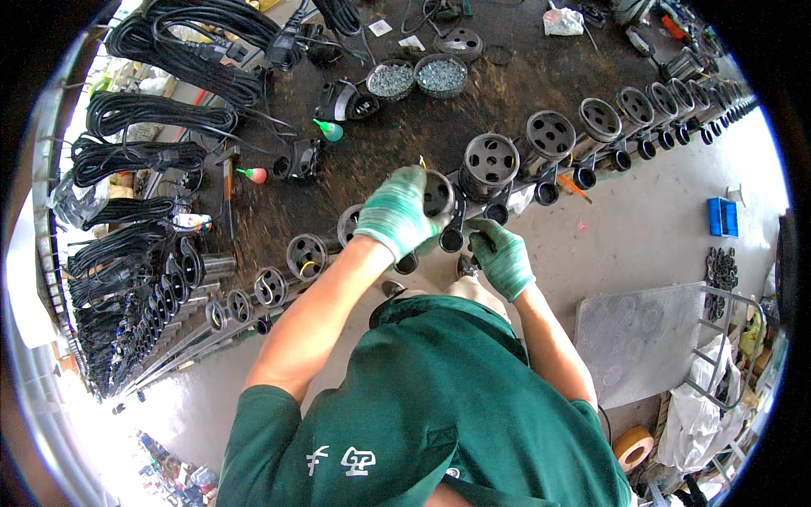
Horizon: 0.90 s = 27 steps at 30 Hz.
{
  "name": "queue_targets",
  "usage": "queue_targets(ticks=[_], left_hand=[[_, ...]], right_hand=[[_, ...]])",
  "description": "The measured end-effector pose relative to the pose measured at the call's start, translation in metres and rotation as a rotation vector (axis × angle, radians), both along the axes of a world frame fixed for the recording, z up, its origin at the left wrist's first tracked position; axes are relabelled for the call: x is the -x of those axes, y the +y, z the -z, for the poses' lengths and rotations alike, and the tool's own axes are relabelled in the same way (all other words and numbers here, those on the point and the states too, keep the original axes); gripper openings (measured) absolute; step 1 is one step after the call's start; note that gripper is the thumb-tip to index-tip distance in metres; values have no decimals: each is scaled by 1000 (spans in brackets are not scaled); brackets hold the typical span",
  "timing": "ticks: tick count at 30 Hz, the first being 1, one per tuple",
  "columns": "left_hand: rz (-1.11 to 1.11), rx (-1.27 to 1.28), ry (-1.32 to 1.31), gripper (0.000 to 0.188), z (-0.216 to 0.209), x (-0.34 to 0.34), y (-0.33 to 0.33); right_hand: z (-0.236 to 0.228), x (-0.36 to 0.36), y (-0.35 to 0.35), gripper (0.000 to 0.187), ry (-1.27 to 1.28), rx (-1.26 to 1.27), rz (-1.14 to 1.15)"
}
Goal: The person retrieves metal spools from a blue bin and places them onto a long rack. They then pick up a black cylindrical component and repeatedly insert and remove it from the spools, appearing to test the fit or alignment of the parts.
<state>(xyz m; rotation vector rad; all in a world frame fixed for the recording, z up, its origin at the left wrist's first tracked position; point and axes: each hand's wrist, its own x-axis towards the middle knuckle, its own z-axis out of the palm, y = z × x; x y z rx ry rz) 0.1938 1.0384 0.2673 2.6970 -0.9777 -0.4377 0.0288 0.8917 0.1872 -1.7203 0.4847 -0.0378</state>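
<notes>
My left hand point(395, 211), in a green-and-white knit glove, is wrapped around a dark round motor-like housing point(438, 193) in the row along the bench's near edge. A short black tube point(451, 241) with an open end juts from it toward me. My right hand point(504, 260), gloved alike, is just right of that tube with fingers curled together; whatever they hold is hidden. To the right stands a grey cylinder point(492, 163) with holes in its top face. Left of my left hand, a similar cylinder point(348, 225) is partly covered by it.
More cylinders point(551, 135) line the bench edge both ways. On the dark bench point(380, 156) are two bowls of small metal parts point(441, 76), a green squeeze bottle point(329, 130), a red one point(253, 175), a hammer point(226, 190) and coiled black cables point(160, 114). A metal cart point(638, 342) stands right.
</notes>
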Motion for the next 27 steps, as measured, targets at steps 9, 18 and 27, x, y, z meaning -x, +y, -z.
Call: queue_targets(ticks=[9,18,27], left_hand=[[-317,899,354,59,-10,-43,92],[-288,1048,524,59,8,-39,99],[-231,1242,716,53,13,-55,108]], right_hand=[[-12,-25,8,24,-225,278,-20],[-56,-119,19,38,286,815,-246],[-31,-142,29,27,33,795,-293]])
